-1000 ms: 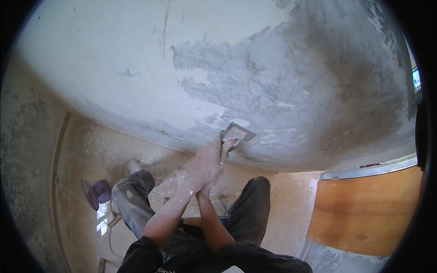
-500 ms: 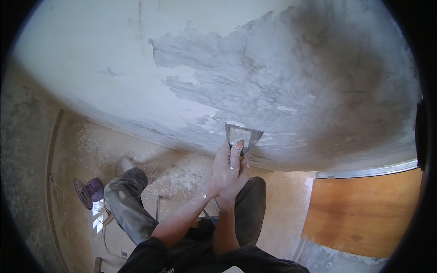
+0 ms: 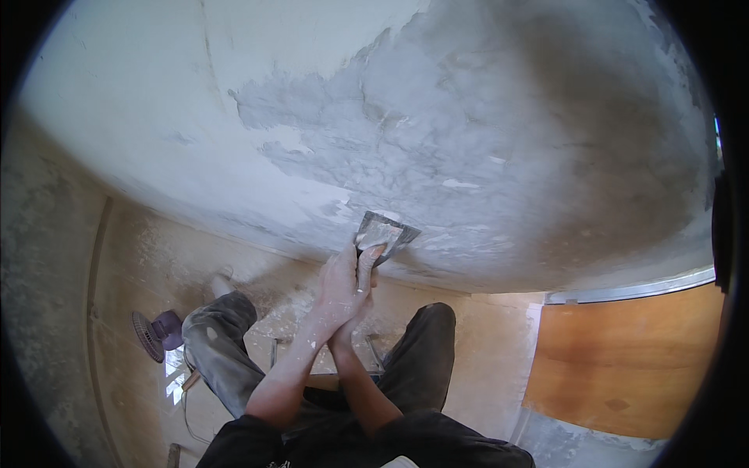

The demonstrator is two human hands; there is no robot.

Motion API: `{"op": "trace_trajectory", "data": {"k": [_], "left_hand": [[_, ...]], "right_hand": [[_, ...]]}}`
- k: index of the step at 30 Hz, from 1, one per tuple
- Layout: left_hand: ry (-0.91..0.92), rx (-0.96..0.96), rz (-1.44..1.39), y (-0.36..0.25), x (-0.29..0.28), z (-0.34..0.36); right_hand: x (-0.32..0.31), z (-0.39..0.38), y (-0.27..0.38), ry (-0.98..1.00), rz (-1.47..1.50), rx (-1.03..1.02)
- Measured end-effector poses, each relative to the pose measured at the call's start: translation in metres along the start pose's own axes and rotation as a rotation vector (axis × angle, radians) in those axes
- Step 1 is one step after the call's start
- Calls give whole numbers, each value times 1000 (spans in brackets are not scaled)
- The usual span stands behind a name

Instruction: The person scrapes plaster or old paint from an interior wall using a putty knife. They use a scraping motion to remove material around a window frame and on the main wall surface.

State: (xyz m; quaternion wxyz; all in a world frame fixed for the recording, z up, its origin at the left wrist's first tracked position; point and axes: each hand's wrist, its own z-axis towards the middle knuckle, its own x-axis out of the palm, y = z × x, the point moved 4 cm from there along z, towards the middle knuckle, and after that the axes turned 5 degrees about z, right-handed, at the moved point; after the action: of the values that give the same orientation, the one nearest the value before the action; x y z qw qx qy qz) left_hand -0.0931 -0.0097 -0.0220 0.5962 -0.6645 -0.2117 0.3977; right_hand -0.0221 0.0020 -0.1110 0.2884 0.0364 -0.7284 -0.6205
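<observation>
Both my hands are together on a wide putty knife (image 3: 380,232) whose blade, smeared with pale filler, lies against the wall (image 3: 437,140). Closed around its handle, my left hand (image 3: 337,290) is on top, flecked with white, with a thumb stretched up toward the blade. My right hand (image 3: 357,318) crosses underneath and is closed at the handle too, largely hidden by the left. The handle itself is covered by my fingers. Around the blade the wall has grey, streaky patches, with smoother white areas to the left.
My knees are spread below the wall, over a dusty, splattered floor (image 3: 273,312). A small purple fan (image 3: 156,334) stands left of my left leg, with a cable nearby. At the right is an orange-brown wooden panel (image 3: 624,363) under a metal strip (image 3: 632,295).
Both hands and the putty knife have shifted left in the picture, and the blade has tilted clockwise. The view of the wall has moved slightly as well. My grip stays the same.
</observation>
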Motion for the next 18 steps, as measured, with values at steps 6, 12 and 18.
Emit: {"op": "trace_trajectory", "data": {"k": [6, 12, 18], "left_hand": [[-4, 14, 472, 7, -12, 3], [-40, 92, 575, -13, -24, 5], [50, 71, 735, -29, -42, 14]], "right_hand": [[21, -13, -39, -66, 98, -14], [37, -19, -50, -84, 94, -10], [52, -21, -51, -73, 66, -47]]}}
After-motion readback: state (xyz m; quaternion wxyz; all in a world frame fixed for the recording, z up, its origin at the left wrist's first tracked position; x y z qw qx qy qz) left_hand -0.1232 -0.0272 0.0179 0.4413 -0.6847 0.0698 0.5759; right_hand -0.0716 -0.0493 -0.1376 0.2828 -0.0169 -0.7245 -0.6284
